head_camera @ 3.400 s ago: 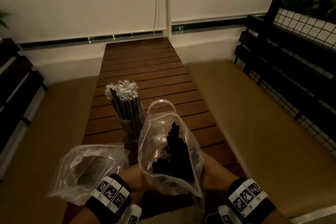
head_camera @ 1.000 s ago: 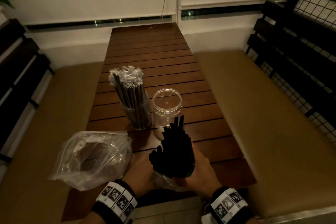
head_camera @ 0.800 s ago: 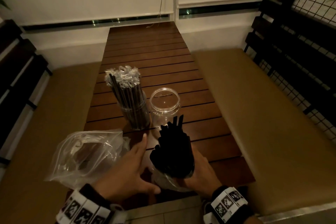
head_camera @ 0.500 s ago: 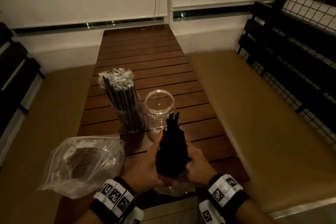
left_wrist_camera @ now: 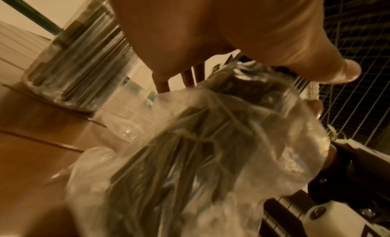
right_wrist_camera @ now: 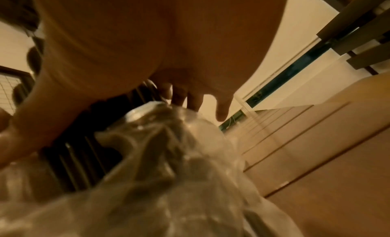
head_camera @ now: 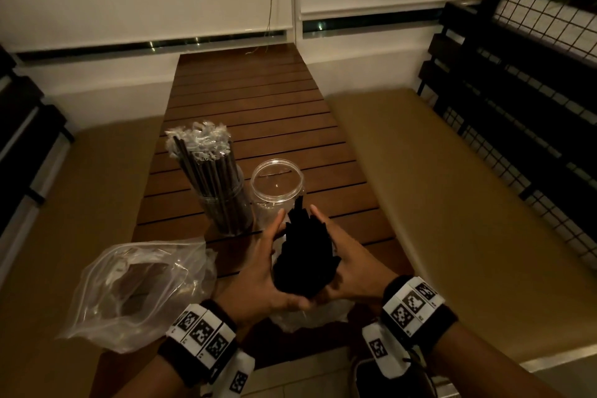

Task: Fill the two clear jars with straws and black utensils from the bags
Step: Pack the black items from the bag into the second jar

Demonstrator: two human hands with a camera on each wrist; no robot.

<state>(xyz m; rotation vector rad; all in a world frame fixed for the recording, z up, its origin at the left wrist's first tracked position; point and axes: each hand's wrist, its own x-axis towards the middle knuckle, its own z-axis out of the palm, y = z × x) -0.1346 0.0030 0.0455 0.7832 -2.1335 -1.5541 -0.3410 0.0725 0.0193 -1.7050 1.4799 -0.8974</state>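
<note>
Both hands (head_camera: 323, 271) around black utensils (head_camera: 305, 255)

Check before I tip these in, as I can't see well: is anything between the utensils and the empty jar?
Nothing visible. The utensils, cupped between left hand and right hand, sit just short of the empty jar, whose mouth is open. The straw jar stands beside it, left of the path.

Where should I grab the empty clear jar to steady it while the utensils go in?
Grip the empty jar low on its clear wall, from its open right side with the right hand: the straw jar crowds its left, and the mouth must stay free.
</note>
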